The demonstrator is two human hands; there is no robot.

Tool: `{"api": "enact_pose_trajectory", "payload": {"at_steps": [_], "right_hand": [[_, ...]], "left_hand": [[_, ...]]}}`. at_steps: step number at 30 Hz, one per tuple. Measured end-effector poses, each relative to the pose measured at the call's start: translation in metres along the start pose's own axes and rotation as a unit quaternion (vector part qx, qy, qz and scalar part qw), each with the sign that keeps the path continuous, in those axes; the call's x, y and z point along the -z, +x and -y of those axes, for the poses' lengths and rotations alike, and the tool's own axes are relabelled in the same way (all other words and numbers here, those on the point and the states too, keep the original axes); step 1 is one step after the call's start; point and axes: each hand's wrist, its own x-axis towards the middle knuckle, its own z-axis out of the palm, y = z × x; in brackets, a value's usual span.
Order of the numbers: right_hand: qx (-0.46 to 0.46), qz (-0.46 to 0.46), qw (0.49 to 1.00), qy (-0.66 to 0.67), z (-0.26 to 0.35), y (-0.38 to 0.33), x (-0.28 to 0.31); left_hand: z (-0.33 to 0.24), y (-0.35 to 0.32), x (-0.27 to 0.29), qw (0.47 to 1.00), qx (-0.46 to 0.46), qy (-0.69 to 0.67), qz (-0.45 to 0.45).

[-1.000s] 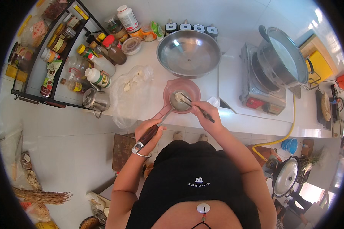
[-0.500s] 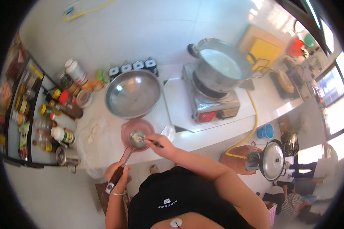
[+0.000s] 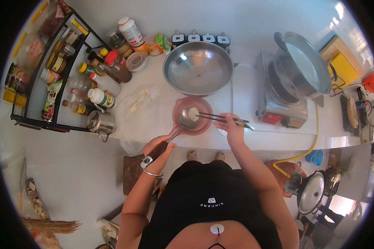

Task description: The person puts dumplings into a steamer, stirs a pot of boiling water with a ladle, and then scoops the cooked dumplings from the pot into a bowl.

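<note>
My left hand [image 3: 167, 154] is closed around the brown handle of a metal ladle [image 3: 187, 123]. The ladle's bowl hangs over a pink plastic basin [image 3: 201, 103] near the counter's front edge. My right hand [image 3: 233, 129] grips a pair of dark chopsticks [image 3: 211, 116], reaching leftward. Their tips touch a soft white lump [image 3: 193, 112] at the ladle's bowl; whether they pinch it or only press it I cannot tell. Behind the basin sits a wide steel bowl [image 3: 198, 75]. A clear plastic bag [image 3: 131, 120] with whitish bits lies to the left of the basin.
To the right, a large steel pot [image 3: 297, 70] of whitish liquid stands on a portable gas stove [image 3: 274, 113]. A yellow hose [image 3: 316, 128] hangs over the counter edge. Bottles and jars crowd the left around a black rack [image 3: 58, 95]. A metal canister [image 3: 102, 123] stands at the corner.
The whole view has shifted, so the counter appears further right. My right hand has drawn back to the right of the basin, and the chopsticks now lie nearly level. The left hand keeps hold of the ladle.
</note>
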Motion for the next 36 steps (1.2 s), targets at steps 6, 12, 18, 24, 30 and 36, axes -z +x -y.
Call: {"api": "enact_pose_trajectory", "payload": {"at_steps": [6,12,18,24,30,36], "right_hand": [[-0.070,-0.093,0.986,0.122,0.001,0.015,0.026],[-0.067,-0.076,0.988,0.113,0.001,0.018,0.042],[-0.062,-0.040,0.993,0.091,0.006,0.013,0.042],[-0.057,0.006,0.994,0.092,0.012,0.014,0.039],[-0.040,0.089,0.986,0.136,0.034,0.007,0.033],[0.006,0.150,0.977,0.148,0.072,-0.009,0.031]], "left_hand": [[0.005,0.008,-0.001,0.997,0.068,-0.030,0.005],[0.012,0.019,0.010,0.986,-0.124,0.094,0.052],[-0.014,0.026,0.039,0.887,-0.283,0.299,0.211],[-0.019,0.033,0.056,0.913,-0.240,0.259,0.204],[-0.046,0.038,0.069,0.988,-0.095,0.042,0.113],[-0.094,0.033,0.095,0.991,-0.074,-0.087,0.075]]}}
